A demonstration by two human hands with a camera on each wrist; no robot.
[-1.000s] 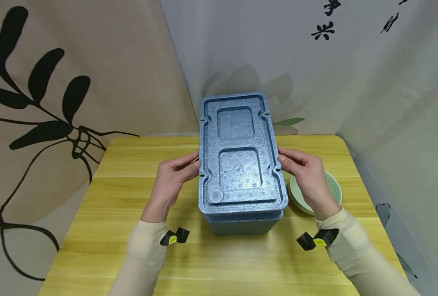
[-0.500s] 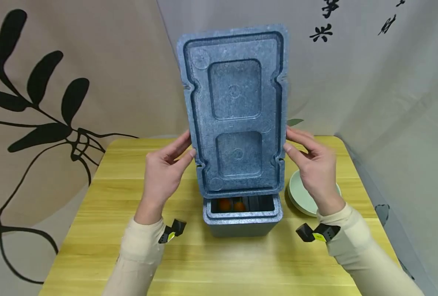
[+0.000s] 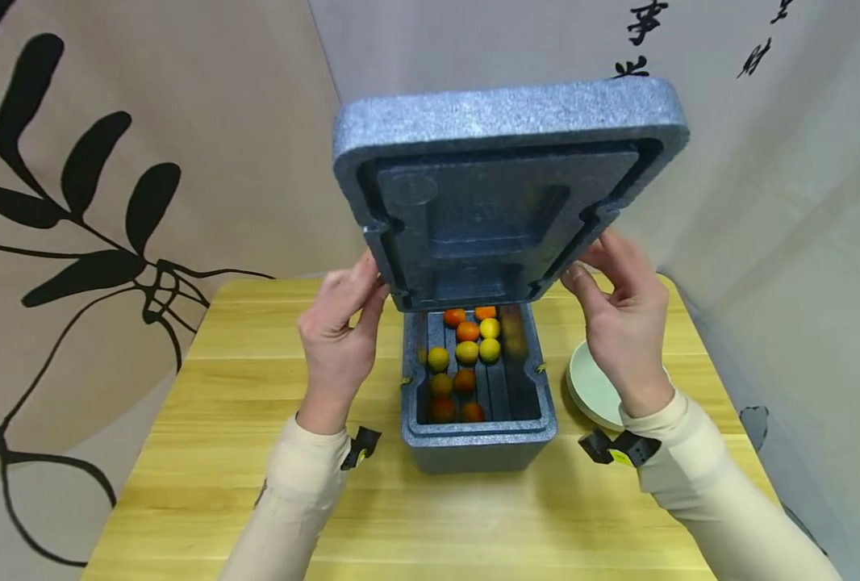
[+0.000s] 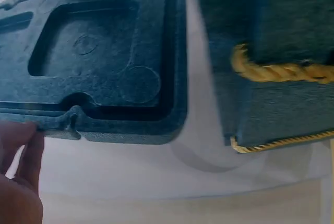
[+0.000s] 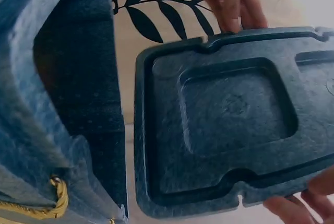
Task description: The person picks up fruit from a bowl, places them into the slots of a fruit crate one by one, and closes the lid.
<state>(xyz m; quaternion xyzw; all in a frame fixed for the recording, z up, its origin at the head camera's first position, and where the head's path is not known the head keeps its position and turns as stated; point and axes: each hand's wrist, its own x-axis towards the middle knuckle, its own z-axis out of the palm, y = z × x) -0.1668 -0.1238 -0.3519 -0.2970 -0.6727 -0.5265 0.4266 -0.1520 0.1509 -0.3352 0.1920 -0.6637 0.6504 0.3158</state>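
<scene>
Both hands hold a blue-grey foam lid lifted above an open foam box on the yellow wooden table. My left hand pinches the lid's left edge; my right hand pinches its right edge. The lid tilts with its recessed underside towards me. Inside the box lie several small orange and yellow fruits. The left wrist view shows the lid's underside with my fingertips at its edge, and the box wall with a yellow rope handle. The right wrist view shows the lid beside the box.
A pale green bowl sits on the table right of the box, partly behind my right wrist. Curtains with leaf prints hang close behind and to the left; a grey curtain closes the right side.
The lid rose off the box and tipped back until its underside faces me. Both hands went up with it, and the fruits inside came into sight.
</scene>
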